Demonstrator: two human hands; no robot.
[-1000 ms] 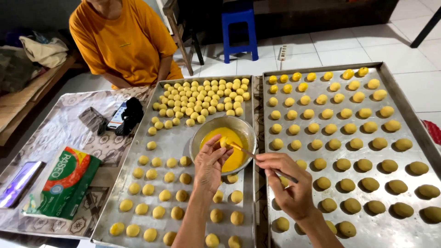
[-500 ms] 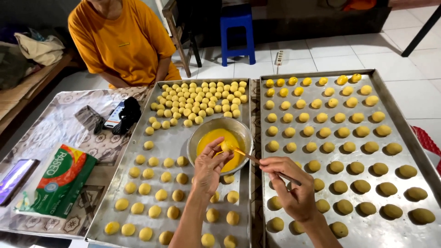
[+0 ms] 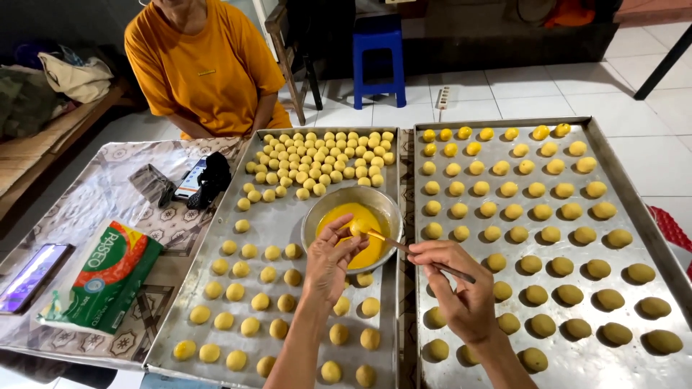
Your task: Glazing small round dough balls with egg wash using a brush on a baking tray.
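Both hands have risen slightly toward the metal bowl point(image 3: 351, 225) since the frame 0.5 s earlier, and the brush tip has come onto the ball. Now the left hand point(image 3: 329, 261) pinches 1 small dough ball point(image 3: 356, 228) between thumb and fingertips, holding it over the bowl's near edge, above the yellow egg wash point(image 3: 355, 220) inside. Closed around a thin brush point(image 3: 412, 250), the right hand point(image 3: 457, 288) sits just right of the bowl, with the brush's wet tip touching the held ball.

That bowl stands on the left baking tray point(image 3: 274, 223). Behind the bowl lies a dense cluster of pale unglazed balls point(image 3: 321, 162); to its left and in front of it, more balls sit in loose rows. Right of the bowl, touching the first tray edge to edge, is a second baking tray point(image 3: 613, 173) filled with neat rows of glazed balls point(image 3: 533, 209).

Far left of the bowl, on a patterned cloth point(image 3: 108, 194), lie a green tissue pack point(image 3: 101, 277), a phone point(image 3: 32, 277) and a dark bundle point(image 3: 205, 180). Behind the bowl, across the trays, sits a person in an orange shirt point(image 3: 205, 68), and a blue stool point(image 3: 380, 50) stands farther back.
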